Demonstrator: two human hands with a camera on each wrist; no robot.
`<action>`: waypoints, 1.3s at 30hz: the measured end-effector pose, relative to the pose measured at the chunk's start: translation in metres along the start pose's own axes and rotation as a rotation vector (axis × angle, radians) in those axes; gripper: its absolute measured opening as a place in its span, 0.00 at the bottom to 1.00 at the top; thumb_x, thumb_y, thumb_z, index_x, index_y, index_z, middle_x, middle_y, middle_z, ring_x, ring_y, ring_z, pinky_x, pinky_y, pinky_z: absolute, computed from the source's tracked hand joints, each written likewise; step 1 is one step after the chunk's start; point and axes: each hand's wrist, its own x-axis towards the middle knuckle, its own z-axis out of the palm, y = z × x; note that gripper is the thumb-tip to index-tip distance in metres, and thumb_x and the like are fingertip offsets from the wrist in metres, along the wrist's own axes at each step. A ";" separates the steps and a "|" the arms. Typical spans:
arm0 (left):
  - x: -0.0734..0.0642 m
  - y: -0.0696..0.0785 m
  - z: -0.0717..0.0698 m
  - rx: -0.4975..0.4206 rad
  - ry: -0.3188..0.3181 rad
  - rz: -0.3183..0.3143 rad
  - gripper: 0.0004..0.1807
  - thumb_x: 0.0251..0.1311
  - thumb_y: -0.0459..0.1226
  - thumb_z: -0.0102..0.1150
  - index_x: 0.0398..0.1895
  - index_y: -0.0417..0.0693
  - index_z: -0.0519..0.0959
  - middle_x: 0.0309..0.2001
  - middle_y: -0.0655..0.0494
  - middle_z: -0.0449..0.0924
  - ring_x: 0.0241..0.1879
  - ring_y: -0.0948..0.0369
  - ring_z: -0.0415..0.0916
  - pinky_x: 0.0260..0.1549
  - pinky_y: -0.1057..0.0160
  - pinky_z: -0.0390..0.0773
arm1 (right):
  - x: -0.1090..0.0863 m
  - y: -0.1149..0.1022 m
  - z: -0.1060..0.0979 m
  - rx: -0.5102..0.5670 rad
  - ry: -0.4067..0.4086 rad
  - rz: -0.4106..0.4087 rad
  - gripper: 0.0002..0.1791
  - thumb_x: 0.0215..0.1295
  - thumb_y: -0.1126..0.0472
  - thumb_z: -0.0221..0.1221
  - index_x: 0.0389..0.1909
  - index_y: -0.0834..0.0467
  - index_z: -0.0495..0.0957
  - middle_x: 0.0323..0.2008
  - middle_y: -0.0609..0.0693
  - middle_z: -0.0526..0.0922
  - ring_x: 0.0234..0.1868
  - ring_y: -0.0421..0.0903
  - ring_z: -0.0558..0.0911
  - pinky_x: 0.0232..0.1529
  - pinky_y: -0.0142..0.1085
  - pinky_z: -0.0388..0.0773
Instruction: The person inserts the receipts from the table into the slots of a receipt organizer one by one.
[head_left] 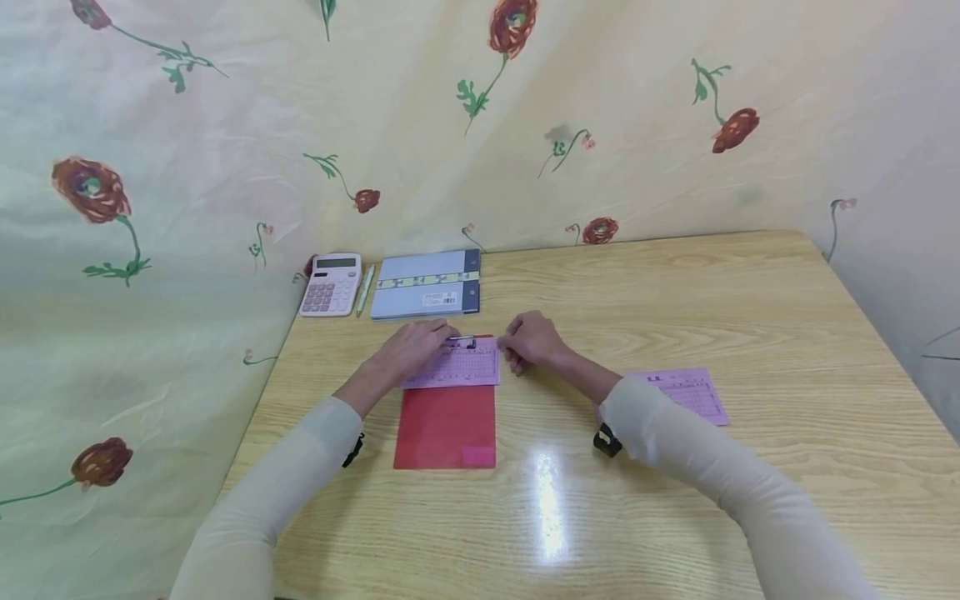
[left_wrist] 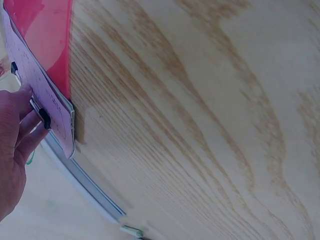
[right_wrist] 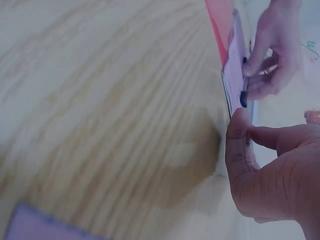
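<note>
On the table lies a red clipboard [head_left: 447, 429] with a pink printed form pad [head_left: 474, 367] across its upper part. A metal clip with black ends [head_left: 470, 342] sits at the pad's far edge. My left hand [head_left: 415, 348] pinches this clip between thumb and fingers, as the left wrist view shows on the black-ended clip [left_wrist: 45, 119]. At the pad's far right corner, the thumb and index finger of my right hand [head_left: 534, 342] pinch the edge; the right wrist view shows this hand [right_wrist: 275, 170] close beside the left one [right_wrist: 281, 47].
Another pink printed form [head_left: 690, 393] lies to the right, partly under my right forearm. Along the back left are a pale pink calculator [head_left: 332, 285], a pen [head_left: 365, 290] and a blue notebook [head_left: 426, 285]. A flowered cloth [head_left: 420, 125] hangs behind the table [head_left: 765, 333].
</note>
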 end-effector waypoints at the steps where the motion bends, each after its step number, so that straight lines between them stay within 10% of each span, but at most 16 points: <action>1: 0.000 0.000 -0.001 -0.004 0.001 -0.001 0.18 0.79 0.40 0.60 0.67 0.47 0.81 0.55 0.54 0.83 0.51 0.59 0.82 0.56 0.59 0.83 | 0.000 0.000 -0.002 -0.002 0.008 -0.016 0.07 0.76 0.68 0.61 0.40 0.70 0.79 0.26 0.61 0.85 0.18 0.47 0.84 0.25 0.39 0.87; 15: 0.001 -0.006 -0.001 0.006 0.010 0.031 0.17 0.80 0.39 0.58 0.66 0.45 0.81 0.57 0.51 0.84 0.54 0.55 0.84 0.56 0.57 0.83 | 0.001 0.001 0.018 -0.360 -0.003 -0.415 0.09 0.68 0.71 0.68 0.48 0.66 0.88 0.42 0.57 0.89 0.43 0.50 0.86 0.48 0.39 0.85; 29: 0.002 -0.002 -0.006 0.003 -0.016 0.029 0.17 0.81 0.38 0.57 0.67 0.45 0.80 0.58 0.51 0.83 0.56 0.55 0.83 0.58 0.56 0.82 | 0.013 0.012 0.026 -0.316 0.154 -0.338 0.19 0.64 0.69 0.72 0.55 0.67 0.84 0.51 0.59 0.87 0.49 0.53 0.83 0.54 0.44 0.82; 39: 0.002 -0.002 -0.005 0.010 -0.018 0.023 0.17 0.82 0.39 0.55 0.67 0.45 0.80 0.58 0.51 0.83 0.55 0.55 0.83 0.57 0.56 0.83 | 0.022 0.011 0.018 -0.303 0.101 -0.321 0.18 0.62 0.69 0.75 0.52 0.67 0.86 0.46 0.58 0.88 0.43 0.50 0.81 0.47 0.41 0.81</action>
